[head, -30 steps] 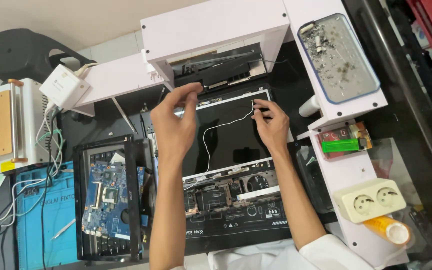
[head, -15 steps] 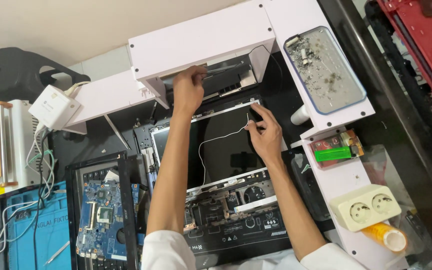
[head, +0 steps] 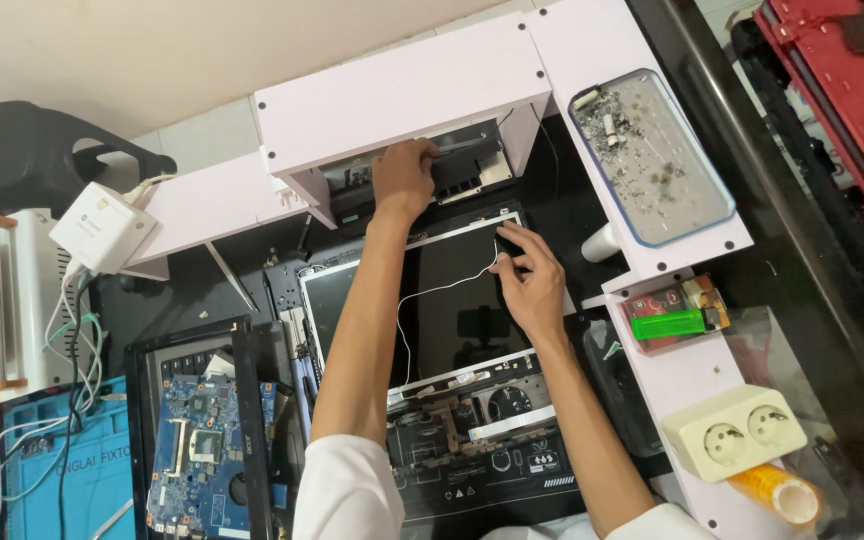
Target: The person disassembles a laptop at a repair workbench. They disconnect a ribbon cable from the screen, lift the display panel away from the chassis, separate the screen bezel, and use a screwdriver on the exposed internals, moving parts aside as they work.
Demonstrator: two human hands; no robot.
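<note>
Cream wall [head: 152, 40], white shelving [head: 402, 90], black desk [head: 572, 190].

Your left hand [head: 404, 176] fingertips hidden under white shelf [head: 402, 95]; grip unclear. Blue circuit board [head: 197, 450] cut off by bottom edge.

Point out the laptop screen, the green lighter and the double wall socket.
laptop screen [head: 452, 300], head view, dark glass.
green lighter [head: 668, 324], head view, middle of body.
double wall socket [head: 735, 432], head view, between its outlets.
</note>
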